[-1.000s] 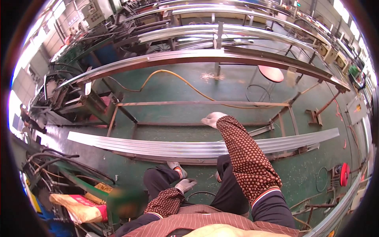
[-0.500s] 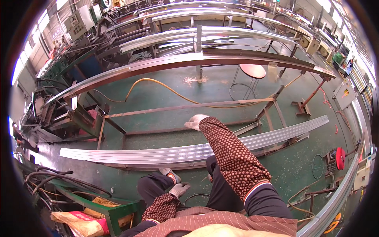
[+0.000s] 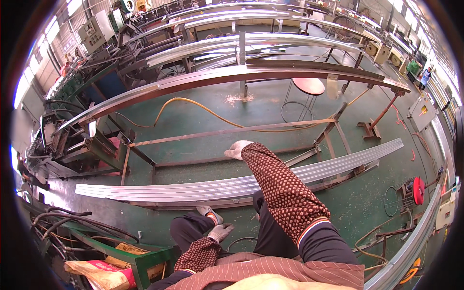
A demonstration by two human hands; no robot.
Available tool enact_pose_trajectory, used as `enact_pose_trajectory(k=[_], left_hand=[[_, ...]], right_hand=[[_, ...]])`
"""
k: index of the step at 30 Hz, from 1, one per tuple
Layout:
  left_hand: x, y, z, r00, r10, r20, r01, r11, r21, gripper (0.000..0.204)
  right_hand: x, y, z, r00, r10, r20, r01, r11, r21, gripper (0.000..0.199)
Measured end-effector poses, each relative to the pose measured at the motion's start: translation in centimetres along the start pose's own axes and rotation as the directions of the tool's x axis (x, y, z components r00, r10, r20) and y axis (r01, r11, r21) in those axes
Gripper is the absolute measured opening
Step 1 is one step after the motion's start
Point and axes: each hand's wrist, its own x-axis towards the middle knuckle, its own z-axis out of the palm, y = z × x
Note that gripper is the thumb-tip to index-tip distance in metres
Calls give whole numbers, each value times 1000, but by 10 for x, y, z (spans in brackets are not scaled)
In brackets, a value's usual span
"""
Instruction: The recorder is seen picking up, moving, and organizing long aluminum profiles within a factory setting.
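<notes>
Silvery metal strips (image 3: 212,189) lie crosswise: right hand (image 3: 238,150) past far edge, left hand (image 3: 220,233) short of near edge; can't tell either's grip.

Right hand (image 3: 237,150) extended beyond silver metal strips (image 3: 169,191).

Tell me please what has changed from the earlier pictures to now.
The view turned: the scene slid left and its right side rose. Neither the left hand nor the right hand, out past the strips, clearly moved by itself; I see nothing taken or let go. The strips and the stool stayed in place.
</notes>
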Motion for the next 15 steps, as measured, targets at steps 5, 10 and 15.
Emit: enact_pose_trajectory(k=[5, 10, 15], left_hand=[[-5, 11, 0, 1000, -2, 8, 2, 1000, 21, 56], [1, -1, 0, 1000, -15, -3, 15, 1000, -21, 54], [-4, 8, 1, 1000, -1, 2, 1, 1000, -26, 53]], right_hand=[[-3, 5, -2, 1000, 10, -3, -10, 1000, -19, 64], [-2, 0, -2, 1000, 4, -3, -4, 1000, -7, 64], [-1, 4, -2, 1000, 10, -4, -10, 1000, 3, 65]])
